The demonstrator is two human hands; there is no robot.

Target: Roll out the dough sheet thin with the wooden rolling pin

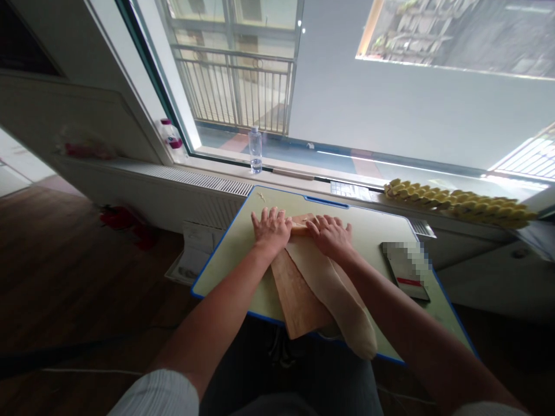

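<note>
While my left hand (pixel 272 227) and right hand (pixel 330 233) press flat, side by side, on the rolling pin (pixel 300 224), the dough sheet (pixel 333 289) trailing toward me overhangs the desk (pixel 236 242) and could sag off.

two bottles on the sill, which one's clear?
The water bottle, upright mid-sill with a pale cap; the other bottle, left in the corner, is white with magenta cap.

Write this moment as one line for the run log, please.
left hand: flat on rolling pin | right hand: flat on rolling pin | dough: long sheet over wooden board | table: phone at right
</note>
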